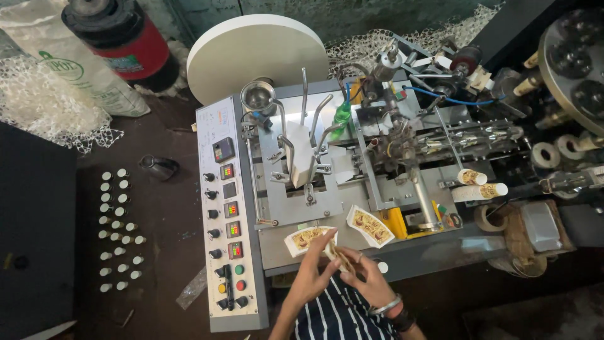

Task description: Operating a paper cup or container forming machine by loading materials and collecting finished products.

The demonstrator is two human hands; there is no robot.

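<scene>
Both hands meet low in the head view, just above the striped shirt (336, 315) and at the front edge of the machine's worktop (327, 252). The left hand (313, 272) and right hand (365, 277) pinch between them a printed paper blank (335, 253), fan-shaped and folded or bunched where the fingers close on it; the view is small there, so it may be one blank or a few stacked. Neither hand is free: each grips the same piece, the left from its near-left side and the right from the right. To handle it well, the fingers should stay on the edges and not crease the printed face, and the curved edges should be squared up before the grip is let go. Two more blanks lie flat on the worktop: one (302, 239) just beside the left fingertips, one (371, 226) a little up and right of the hands. The held blank runs with its long axis roughly from upper left to lower right, rising toward the machine. The flat blank on the right lies along much the same diagonal. The control panel (228, 214) with its knobs stands to the left, well apart from the hands.
</scene>
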